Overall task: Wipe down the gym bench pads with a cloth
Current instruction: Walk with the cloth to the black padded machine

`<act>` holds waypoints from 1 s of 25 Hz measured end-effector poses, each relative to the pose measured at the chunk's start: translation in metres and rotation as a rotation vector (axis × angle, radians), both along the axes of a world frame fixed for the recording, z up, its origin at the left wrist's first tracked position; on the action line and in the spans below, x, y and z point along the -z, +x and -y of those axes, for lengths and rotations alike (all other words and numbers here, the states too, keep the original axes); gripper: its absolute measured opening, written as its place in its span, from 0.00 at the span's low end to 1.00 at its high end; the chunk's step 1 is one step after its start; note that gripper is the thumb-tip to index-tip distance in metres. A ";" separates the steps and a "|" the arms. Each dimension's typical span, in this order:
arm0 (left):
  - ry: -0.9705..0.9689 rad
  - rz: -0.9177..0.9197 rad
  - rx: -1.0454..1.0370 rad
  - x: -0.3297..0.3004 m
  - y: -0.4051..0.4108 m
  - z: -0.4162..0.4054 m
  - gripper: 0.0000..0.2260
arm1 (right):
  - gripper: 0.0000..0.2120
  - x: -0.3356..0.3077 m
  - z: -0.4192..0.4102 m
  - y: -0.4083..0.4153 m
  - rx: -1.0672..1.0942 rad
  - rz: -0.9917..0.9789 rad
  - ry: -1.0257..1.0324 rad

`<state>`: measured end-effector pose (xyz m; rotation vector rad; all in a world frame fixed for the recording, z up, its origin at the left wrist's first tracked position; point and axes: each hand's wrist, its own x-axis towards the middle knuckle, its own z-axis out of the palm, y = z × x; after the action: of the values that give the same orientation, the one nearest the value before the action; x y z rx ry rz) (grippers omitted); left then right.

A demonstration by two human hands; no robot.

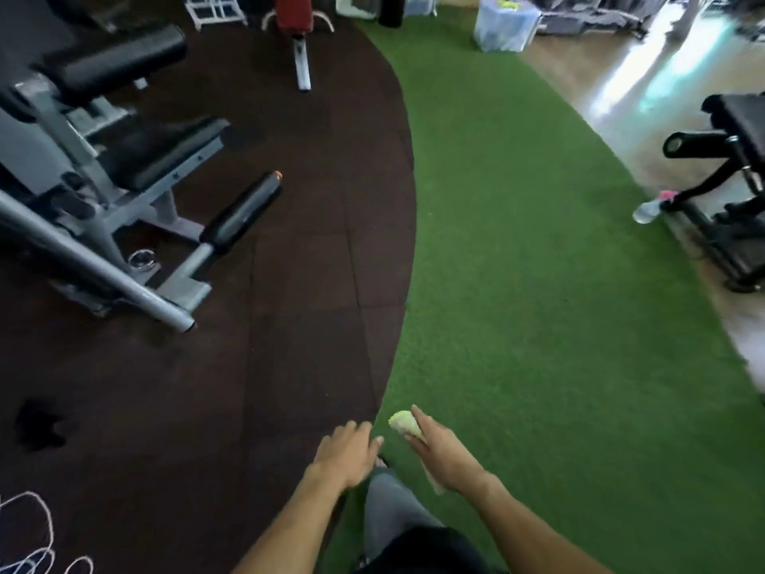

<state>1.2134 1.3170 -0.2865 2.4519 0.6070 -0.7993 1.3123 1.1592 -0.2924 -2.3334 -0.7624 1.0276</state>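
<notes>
Right hand: we see it closed on the cloth.
Left hand: loosely open, empty.
Bench pad: far ahead-left on the floor; we judge the left hand nearer, long axis toward upper right.

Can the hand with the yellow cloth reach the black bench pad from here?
Probably not yet. The right hand holding the cloth is far from the bench pad; only open floor lies between.
</notes>
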 end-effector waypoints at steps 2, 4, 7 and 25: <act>-0.003 0.002 -0.002 0.003 0.050 -0.057 0.21 | 0.27 0.007 -0.055 0.050 -0.017 -0.009 0.015; 0.009 0.005 -0.004 0.007 0.105 -0.120 0.21 | 0.27 0.013 -0.116 0.104 -0.021 -0.006 0.025; 0.011 -0.020 -0.022 0.003 0.189 -0.222 0.21 | 0.27 0.009 -0.216 0.192 -0.014 -0.004 0.050; 0.033 -0.045 0.026 -0.017 0.630 -0.727 0.22 | 0.27 -0.020 -0.713 0.622 0.184 -0.053 0.080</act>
<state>1.8430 2.0439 -0.2694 2.4828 0.6103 -0.8629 1.9345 1.8725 -0.2720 -2.2514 -0.5466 0.9562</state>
